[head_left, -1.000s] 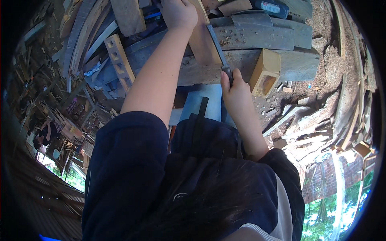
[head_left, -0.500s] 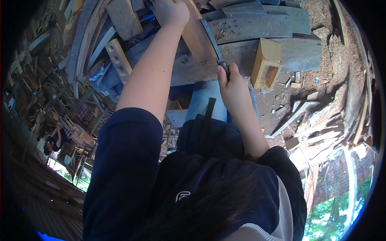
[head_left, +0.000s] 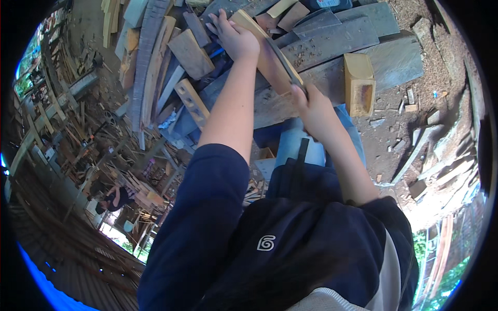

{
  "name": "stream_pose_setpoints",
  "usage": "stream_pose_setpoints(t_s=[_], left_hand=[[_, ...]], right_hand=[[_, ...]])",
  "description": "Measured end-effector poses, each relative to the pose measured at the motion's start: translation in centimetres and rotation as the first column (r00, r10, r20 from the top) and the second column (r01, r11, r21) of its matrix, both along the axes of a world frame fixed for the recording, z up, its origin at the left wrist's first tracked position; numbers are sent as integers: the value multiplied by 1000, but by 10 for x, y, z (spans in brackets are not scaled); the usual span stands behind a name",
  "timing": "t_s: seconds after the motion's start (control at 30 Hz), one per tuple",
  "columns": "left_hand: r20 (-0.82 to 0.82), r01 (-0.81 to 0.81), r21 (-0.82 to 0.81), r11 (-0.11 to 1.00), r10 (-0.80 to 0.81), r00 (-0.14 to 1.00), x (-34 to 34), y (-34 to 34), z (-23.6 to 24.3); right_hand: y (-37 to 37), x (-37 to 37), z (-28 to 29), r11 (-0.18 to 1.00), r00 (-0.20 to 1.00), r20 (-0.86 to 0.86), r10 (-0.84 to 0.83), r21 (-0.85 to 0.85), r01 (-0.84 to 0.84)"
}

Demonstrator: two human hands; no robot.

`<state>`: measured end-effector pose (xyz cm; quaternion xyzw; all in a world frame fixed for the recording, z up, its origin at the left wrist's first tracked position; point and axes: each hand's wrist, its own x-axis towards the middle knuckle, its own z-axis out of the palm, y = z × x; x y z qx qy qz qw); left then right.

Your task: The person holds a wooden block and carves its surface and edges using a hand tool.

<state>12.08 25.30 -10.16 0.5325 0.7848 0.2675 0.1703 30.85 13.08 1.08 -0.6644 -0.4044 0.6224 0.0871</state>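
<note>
My right hand [head_left: 314, 111] is closed round the handle of a file, a long, narrow, dark metal bar. The blade of the file [head_left: 284, 61] lies along the top edge of a wooden piece [head_left: 272, 67] with a pale edge and a browner side face. That piece stands on a broad grey plank. At its far left part rests my left hand [head_left: 239, 41], palm side against or close to the wood, fingers stretched out and apart. Its contact with the wood is partly hidden.
To the right on the plank [head_left: 394, 65] sits a hollowed wooden block [head_left: 359, 85]. A wooden piece with several square holes [head_left: 193, 103] leans at the left, near curved boards [head_left: 150, 67]. Wood scraps cover the ground at right. Another person [head_left: 113, 199] is far off at lower left.
The view has shifted, so the scene sits further right and lower. The file has moved forward along the wooden piece's edge with my right hand. My left hand's spread fingers have come into view.
</note>
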Motion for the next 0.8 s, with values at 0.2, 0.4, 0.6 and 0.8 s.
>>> stream_pose_setpoints(t_s=[0.2,0.4,0.6,0.8], left_hand=[[37,-16,5,1000,16,999,2,2,2],[85,-42,36,998,39,996,0,0,4],[111,-58,57,997,51,992,-2,0,5],[119,-34,81,996,24,993,-2,-3,1]], right_hand=[[-14,15,22,987,982,116,150,41,-155],[-4,11,26,959,938,268,220,117,-258],[1,2,30,952,903,340,264,58,-300],[-3,-4,20,933,833,455,313,16,-360]])
